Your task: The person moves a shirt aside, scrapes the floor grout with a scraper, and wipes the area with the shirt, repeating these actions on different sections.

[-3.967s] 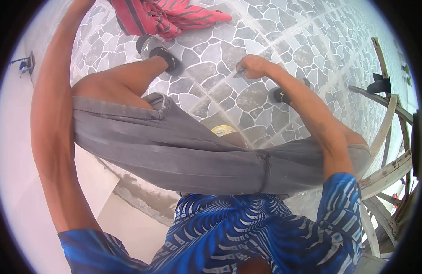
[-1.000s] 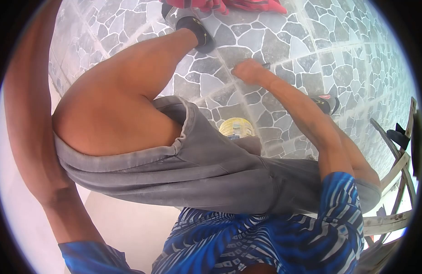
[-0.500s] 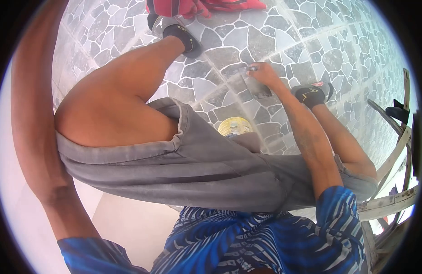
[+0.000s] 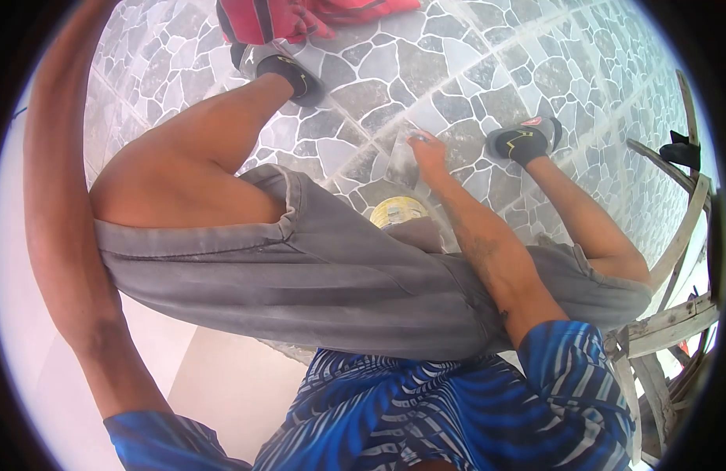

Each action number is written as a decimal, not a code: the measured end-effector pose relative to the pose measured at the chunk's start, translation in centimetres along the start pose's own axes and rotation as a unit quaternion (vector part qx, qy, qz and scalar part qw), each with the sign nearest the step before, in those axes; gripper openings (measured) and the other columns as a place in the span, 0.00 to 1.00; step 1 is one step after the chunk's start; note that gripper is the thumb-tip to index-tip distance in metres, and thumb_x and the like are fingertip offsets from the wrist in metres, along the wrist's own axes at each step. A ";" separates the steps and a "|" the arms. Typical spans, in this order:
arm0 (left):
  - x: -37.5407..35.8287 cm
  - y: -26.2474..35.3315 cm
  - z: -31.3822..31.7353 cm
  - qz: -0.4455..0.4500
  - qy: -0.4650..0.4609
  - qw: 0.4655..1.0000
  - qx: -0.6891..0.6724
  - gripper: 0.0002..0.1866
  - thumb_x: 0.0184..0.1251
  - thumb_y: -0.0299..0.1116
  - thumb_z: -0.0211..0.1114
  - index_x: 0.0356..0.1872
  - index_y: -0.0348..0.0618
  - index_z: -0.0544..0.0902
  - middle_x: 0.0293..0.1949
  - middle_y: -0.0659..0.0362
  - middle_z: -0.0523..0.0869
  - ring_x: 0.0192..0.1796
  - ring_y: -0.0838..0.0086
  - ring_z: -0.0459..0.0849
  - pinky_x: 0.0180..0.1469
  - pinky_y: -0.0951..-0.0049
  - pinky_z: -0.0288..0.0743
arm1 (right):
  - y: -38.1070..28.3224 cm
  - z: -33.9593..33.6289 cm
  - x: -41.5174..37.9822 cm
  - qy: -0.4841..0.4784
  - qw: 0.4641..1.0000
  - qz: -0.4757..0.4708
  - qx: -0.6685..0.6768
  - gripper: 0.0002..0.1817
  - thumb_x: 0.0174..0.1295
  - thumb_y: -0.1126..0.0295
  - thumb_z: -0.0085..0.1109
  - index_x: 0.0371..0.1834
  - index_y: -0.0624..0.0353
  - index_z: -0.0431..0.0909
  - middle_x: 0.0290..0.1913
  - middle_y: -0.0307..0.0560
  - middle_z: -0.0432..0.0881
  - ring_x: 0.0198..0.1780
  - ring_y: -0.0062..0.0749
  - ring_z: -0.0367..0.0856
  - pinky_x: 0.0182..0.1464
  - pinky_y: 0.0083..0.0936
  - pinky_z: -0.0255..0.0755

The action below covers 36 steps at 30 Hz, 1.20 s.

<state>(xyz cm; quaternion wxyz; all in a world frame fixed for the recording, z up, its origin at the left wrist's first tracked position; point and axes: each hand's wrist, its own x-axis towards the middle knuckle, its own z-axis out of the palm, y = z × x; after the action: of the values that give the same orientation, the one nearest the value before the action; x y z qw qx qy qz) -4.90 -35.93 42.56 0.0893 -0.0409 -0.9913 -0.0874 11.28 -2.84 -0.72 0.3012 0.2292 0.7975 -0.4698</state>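
"So, what is the right hand (image 4: 427, 149) doing?"

"It's closed around the handle of a flat, greyish trowel-like tool (image 4: 402, 163), the fingers bunched in a narrow grip. The tool is low over the stone-patterned floor (image 4: 363, 67), between the two feet and somewhat nearer the body than they are. Whether its blade actually touches the surface, I can't tell."

"And the left hand?"

"Out of view. Only the left arm (image 4: 61, 196) shows, running up past the top edge, so I can't say whether that hand holds anything."

"What's close to the tool?"

"A bucket (image 4: 397, 210) with a yellow side is just beside it, on the body side, partly hidden behind the grey shorts (image 4: 277, 275). Its contents I can't make out."

"And the feet?"

"Spread well apart. The left shoe (image 4: 294, 77) is dark and near a red cloth with dark stripes (image 4: 261, 20), which lies on the floor at the top edge. The right shoe (image 4: 516, 145) is dark too, with a yellow mark, to the right of the working hand."

"Anything farther off?"

"A wooden frame (image 4: 677, 318) stands at the far right, well apart from the tool, with something black (image 4: 681, 149) on its upper part."
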 end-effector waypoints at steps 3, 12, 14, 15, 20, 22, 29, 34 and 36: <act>0.5 0.1 -0.1 0.010 -0.003 1.000 0.009 0.12 0.53 0.26 0.59 0.39 0.38 0.83 0.28 0.54 0.83 0.33 0.66 0.80 0.38 0.63 0.73 | 0.4 1.2 -0.1 -0.002 0.995 0.025 0.094 0.22 0.61 0.58 0.71 0.57 0.53 0.85 0.45 0.48 0.86 0.47 0.33 0.81 0.53 0.35 0.72; 4.3 -2.9 -1.4 0.087 -0.242 0.869 -0.422 0.11 0.52 0.25 0.59 0.38 0.37 0.82 0.29 0.51 0.84 0.33 0.63 0.81 0.39 0.61 0.74 | 3.7 3.7 1.5 0.175 0.979 -0.052 0.090 0.20 0.59 0.66 0.73 0.54 0.60 0.87 0.28 0.34 0.78 0.29 0.21 0.72 0.34 0.25 0.68; 2.5 0.8 -1.3 0.027 -0.132 0.981 -0.136 0.11 0.52 0.25 0.59 0.38 0.37 0.82 0.30 0.51 0.85 0.34 0.62 0.81 0.39 0.60 0.74 | 1.4 1.3 0.4 0.112 0.992 -0.033 0.040 0.20 0.60 0.65 0.73 0.54 0.61 0.87 0.29 0.34 0.79 0.30 0.20 0.72 0.34 0.25 0.68; 2.0 2.2 -1.2 -0.009 -0.095 0.995 -0.034 0.11 0.52 0.25 0.59 0.38 0.37 0.82 0.30 0.50 0.85 0.34 0.62 0.82 0.40 0.60 0.74 | 0.7 0.6 0.8 0.080 0.996 -0.028 0.018 0.20 0.60 0.65 0.73 0.55 0.61 0.87 0.29 0.34 0.79 0.30 0.20 0.72 0.34 0.25 0.68; 1.6 1.7 -1.1 0.024 -0.063 0.998 -0.015 0.12 0.51 0.25 0.59 0.38 0.36 0.83 0.32 0.49 0.86 0.36 0.62 0.83 0.41 0.60 0.75 | -0.4 0.4 2.7 0.055 0.993 -0.100 -0.016 0.20 0.61 0.65 0.72 0.53 0.62 0.87 0.28 0.37 0.81 0.30 0.20 0.73 0.34 0.25 0.69; 1.0 1.7 -0.7 0.035 -0.050 0.998 -0.003 0.12 0.51 0.25 0.59 0.38 0.36 0.83 0.32 0.49 0.86 0.36 0.61 0.83 0.41 0.60 0.76 | 0.1 0.8 2.1 0.053 0.991 -0.119 -0.024 0.19 0.61 0.65 0.71 0.52 0.63 0.87 0.27 0.37 0.81 0.29 0.20 0.74 0.34 0.26 0.69; 2.2 1.3 -1.3 0.003 -0.080 0.997 -0.020 0.13 0.50 0.25 0.59 0.39 0.36 0.83 0.31 0.48 0.87 0.36 0.60 0.84 0.41 0.59 0.77 | -1.6 0.2 2.2 0.067 0.979 -0.179 -0.064 0.18 0.60 0.65 0.71 0.50 0.65 0.87 0.27 0.42 0.83 0.29 0.24 0.76 0.36 0.28 0.71; 2.8 0.6 -0.9 0.004 -0.084 0.996 -0.011 0.13 0.51 0.24 0.59 0.40 0.36 0.83 0.31 0.49 0.87 0.36 0.61 0.84 0.41 0.59 0.77 | 0.1 -0.2 2.9 0.066 0.974 -0.196 -0.089 0.19 0.60 0.64 0.70 0.49 0.66 0.87 0.29 0.47 0.86 0.32 0.25 0.80 0.38 0.29 0.74; 2.6 1.2 -1.3 0.010 -0.093 0.996 -0.009 0.13 0.51 0.25 0.60 0.40 0.36 0.83 0.31 0.49 0.87 0.36 0.61 0.84 0.41 0.59 0.76 | -0.9 0.1 2.6 0.071 0.968 -0.216 -0.106 0.19 0.60 0.64 0.70 0.50 0.66 0.87 0.30 0.48 0.87 0.33 0.26 0.81 0.39 0.29 0.75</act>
<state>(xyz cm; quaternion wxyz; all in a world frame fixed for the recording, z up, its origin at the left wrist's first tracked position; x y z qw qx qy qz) -7.15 -34.79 44.55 -0.0024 -0.0593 -0.9940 -0.0914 8.90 -3.14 -2.02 0.1579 0.0504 0.8928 -0.4189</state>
